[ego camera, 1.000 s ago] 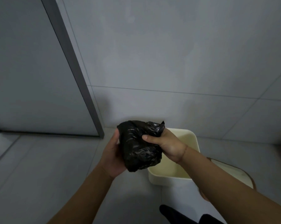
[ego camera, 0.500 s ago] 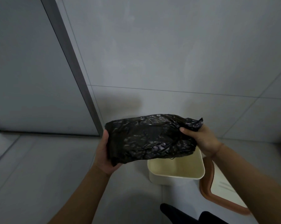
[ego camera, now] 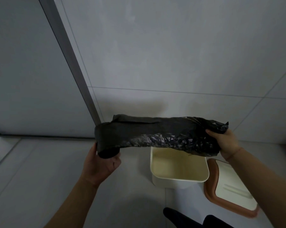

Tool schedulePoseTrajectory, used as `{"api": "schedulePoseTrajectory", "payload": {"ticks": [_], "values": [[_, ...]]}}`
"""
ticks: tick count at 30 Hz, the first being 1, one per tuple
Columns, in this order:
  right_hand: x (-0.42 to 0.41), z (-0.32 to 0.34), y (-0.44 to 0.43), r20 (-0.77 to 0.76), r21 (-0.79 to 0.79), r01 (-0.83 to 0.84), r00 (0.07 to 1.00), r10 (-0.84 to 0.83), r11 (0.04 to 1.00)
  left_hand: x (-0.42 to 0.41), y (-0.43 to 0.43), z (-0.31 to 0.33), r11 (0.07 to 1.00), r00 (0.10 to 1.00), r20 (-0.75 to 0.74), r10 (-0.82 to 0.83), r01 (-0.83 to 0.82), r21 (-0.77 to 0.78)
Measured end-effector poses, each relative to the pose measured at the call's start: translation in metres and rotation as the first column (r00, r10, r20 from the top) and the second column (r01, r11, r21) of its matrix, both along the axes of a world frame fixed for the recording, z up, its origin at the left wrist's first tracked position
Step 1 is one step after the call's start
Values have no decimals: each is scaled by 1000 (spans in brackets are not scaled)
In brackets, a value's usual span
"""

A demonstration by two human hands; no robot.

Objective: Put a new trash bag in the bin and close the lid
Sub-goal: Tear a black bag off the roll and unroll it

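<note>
Black bag (ego camera: pixel 162 134) is clamped at each end by left hand (ego camera: pixel 101 165) and right hand (ego camera: pixel 224 143) over the bin (ego camera: pixel 180 180), thin plastic might tear if yanked.

Two bare forearms reach up from the bottom of the frame, spread wide apart. The left hand (ego camera: pixel 100 165), lower centre-left, has its palm turned toward the camera, its grip closed around one end of a black bag (ego camera: pixel 157 134). The right hand (ego camera: pixel 225 143), at centre-right, pinches the other end, thumb on top.
</note>
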State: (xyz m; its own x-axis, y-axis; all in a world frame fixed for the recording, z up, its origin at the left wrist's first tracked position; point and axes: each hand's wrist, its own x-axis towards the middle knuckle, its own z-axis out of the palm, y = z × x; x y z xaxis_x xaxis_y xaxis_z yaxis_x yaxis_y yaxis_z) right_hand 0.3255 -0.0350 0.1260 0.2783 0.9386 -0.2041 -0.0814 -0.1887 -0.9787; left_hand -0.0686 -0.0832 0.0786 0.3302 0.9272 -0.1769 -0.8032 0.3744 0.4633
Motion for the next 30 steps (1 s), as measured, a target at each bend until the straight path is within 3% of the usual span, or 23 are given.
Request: {"api": "schedulePoseTrajectory", "payload": {"ticks": [5,9,11,14,18,20,22,23,25,27,30], "values": [[-12,-4,2,-4,5,-76,997,76,997,25,9,11,1000,995,104,8,-9,9],[-13,-9,8,-4,12,-34,999,34,999,30,12,12,985,982,-97,159,-164,-49],[-5,-11,9,0,4,-12,1000,12,1000,30,12,4,982,977,98,189,-188,-20],[4,-18,9,13,4,-22,1000,22,1000,19,13,-2,920,914,103,392,-390,-37],[8,-28,6,13,-3,-3,1000,3,1000,-3,13,-9,887,849,281,447,-462,-16],[10,-31,4,9,-13,3,1000,-3,1000,-20,13,-10,891,857,266,441,-454,-12],[14,-31,3,13,-19,1,1000,0,1000,-40,15,-14,876,878,38,477,-479,66],[15,-30,3,17,-19,4,1000,-3,1000,-48,15,-17,872,877,12,481,-480,93],[20,-28,4,10,-11,27,1000,-27,1000,-60,21,-36,908,908,-63,415,-418,-32],[23,-25,7,-28,6,60,998,-60,998,-58,28,-64,874,828,-424,366,-463,-149],[22,-18,8,-78,39,72,995,-69,997,-29,33,-99,898,641,-758,120,-396,-193]]}}
